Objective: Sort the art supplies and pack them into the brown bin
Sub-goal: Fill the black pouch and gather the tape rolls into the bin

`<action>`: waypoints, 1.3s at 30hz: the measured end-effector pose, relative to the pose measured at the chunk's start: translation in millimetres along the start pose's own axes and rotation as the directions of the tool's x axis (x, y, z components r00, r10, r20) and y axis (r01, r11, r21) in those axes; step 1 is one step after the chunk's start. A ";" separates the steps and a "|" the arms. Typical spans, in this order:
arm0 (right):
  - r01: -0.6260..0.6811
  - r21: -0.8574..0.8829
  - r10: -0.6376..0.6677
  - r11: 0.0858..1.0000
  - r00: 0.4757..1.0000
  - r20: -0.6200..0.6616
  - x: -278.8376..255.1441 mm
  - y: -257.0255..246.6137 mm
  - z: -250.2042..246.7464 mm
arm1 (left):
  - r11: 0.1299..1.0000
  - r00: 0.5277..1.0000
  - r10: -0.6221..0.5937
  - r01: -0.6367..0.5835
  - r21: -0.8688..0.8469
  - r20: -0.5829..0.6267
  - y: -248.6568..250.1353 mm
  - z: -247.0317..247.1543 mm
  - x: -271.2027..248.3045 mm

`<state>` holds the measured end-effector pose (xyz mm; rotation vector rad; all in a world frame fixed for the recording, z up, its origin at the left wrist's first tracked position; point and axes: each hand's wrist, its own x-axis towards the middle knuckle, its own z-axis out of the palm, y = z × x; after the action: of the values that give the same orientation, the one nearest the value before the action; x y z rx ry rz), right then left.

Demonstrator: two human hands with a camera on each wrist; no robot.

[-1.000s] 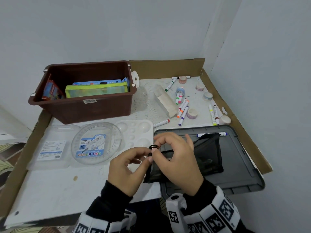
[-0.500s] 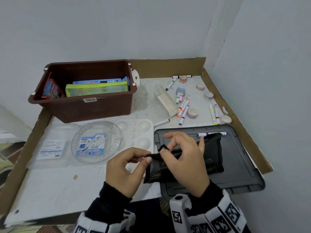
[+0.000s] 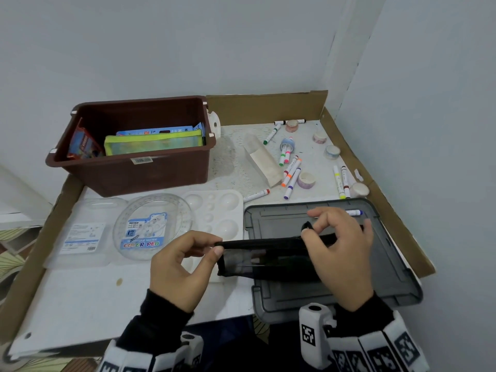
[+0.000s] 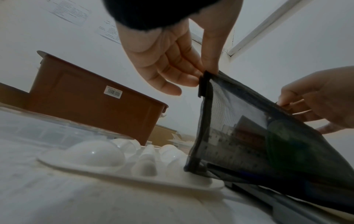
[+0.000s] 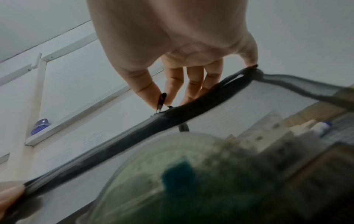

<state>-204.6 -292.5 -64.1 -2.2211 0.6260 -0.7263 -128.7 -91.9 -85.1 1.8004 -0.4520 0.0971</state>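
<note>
A black mesh pouch (image 3: 265, 261) stands on its edge over the grey lid (image 3: 389, 285), with rulers and a green protractor (image 4: 283, 145) showing through the mesh. My left hand (image 3: 214, 248) pinches the pouch's left top corner (image 4: 204, 81). My right hand (image 3: 308, 230) pinches the zipper pull (image 5: 161, 100) about two thirds of the way along the top edge. The brown bin (image 3: 139, 170) stands at the back left and holds a yellow-green pouch (image 3: 153, 142), a blue box and a red pack.
A white paint palette (image 3: 214, 208) and a clear round pen case (image 3: 153, 226) lie left of the lid. Several markers (image 3: 291, 175), tape rolls (image 3: 306, 179) and a clear box (image 3: 261, 159) are scattered at the back right. Cardboard walls edge the table.
My right hand has drawn the zipper pull from the pouch's left end toward the right. The left hand has kept its pinch on the left corner, and the pouch top is now stretched straight.
</note>
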 end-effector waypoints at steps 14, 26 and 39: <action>-0.092 0.274 0.185 0.957 0.924 -0.335 13.2 58.8 -38.5 | 0.999 1.000 -0.005 0.006 0.047 -0.021 -1.8 1.5 -4.1; -0.147 0.502 0.078 0.852 0.985 0.156 4.8 80.4 -53.5 | 0.881 0.978 0.199 -0.203 0.428 0.054 7.4 15.8 1.0; -0.084 0.595 -0.081 0.799 0.966 0.246 -0.6 58.6 -50.0 | 0.650 0.771 -0.002 -0.483 0.587 0.637 31.2 64.3 21.2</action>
<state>-250.5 -352.8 -78.2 -1.6710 0.2123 -0.5211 -131.1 -164.5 -68.3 2.5559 -1.2816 -0.1224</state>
